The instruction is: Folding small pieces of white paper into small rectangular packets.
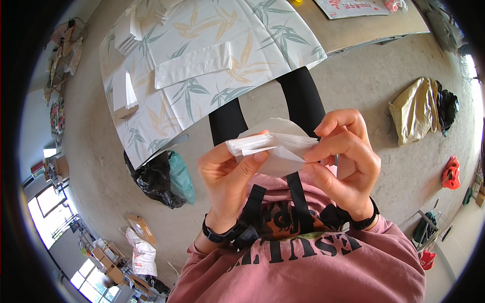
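1. Head view: a white tablecloth printed with grey-green and tan leaves (212, 30) fills much of the upper left of the frame.
2. Across the bottom centre spreads my dusty-pink sweatshirt with black lettering (303, 275).
3. Right of centre, my bare right hand (361, 169) pinches with thumb and bent fingers.
4. Left of it, near mid-frame, my bare left hand (225, 182) pinches too, thumb in front and forefinger behind.
5. Between them, at the centre of the frame, I hold a bundle of thin, white, folded sheets (275, 146) by its left end and right edge, its layers fanned slightly apart.
6. Upper left, a flat, white, oblong strip (194, 65) lies on the cloth.
7. Farther left lies a narrow stack of white folded pieces (123, 93).
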### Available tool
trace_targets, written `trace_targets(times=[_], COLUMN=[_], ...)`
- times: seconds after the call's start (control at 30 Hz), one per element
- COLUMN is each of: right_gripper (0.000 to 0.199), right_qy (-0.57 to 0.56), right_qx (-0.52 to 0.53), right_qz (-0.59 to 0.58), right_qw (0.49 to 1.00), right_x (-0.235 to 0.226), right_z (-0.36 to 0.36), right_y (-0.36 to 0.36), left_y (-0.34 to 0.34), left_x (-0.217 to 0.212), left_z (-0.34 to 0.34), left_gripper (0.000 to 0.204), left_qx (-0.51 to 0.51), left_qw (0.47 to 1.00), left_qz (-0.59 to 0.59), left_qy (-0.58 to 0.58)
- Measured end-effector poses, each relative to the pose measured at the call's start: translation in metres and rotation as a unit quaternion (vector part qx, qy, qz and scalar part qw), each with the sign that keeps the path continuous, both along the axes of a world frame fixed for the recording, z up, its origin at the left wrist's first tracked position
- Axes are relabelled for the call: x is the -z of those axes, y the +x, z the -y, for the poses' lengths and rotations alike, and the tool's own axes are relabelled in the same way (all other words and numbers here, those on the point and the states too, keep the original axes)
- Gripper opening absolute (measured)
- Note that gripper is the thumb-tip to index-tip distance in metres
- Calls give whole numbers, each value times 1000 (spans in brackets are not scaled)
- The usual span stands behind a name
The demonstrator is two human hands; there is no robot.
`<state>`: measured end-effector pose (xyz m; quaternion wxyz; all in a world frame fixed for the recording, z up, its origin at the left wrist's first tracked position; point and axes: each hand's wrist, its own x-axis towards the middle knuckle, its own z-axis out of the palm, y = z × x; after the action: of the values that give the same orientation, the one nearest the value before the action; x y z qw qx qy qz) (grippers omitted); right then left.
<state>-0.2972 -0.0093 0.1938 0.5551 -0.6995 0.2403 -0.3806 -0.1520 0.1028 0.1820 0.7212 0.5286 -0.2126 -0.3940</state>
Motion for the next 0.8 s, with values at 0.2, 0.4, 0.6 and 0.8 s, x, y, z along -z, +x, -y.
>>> trace_targets(times=[0.2,0.4,0.6,0.8], right_gripper=[16,17,23,22], right_qy=[-6,-21,15,0], right_qx=[-17,-32,34,32], right_qz=[47,6,32,0], right_qw=[999,999,999,999], right_x=[8,5,2,-1], right_z=[0,3,-3,-2], right_y=[2,-1,-1,2], left_y=[6,6,2,-2], left_x=[7,3,6,3], left_z=[-1,0,0,1], left_gripper=[24,27,21,21], left_qx=[12,14,6,-4], left_qw=[989,984,996,997], left_qz=[-147,-180,-87,-78], left_qy=[-32,6,9,1])
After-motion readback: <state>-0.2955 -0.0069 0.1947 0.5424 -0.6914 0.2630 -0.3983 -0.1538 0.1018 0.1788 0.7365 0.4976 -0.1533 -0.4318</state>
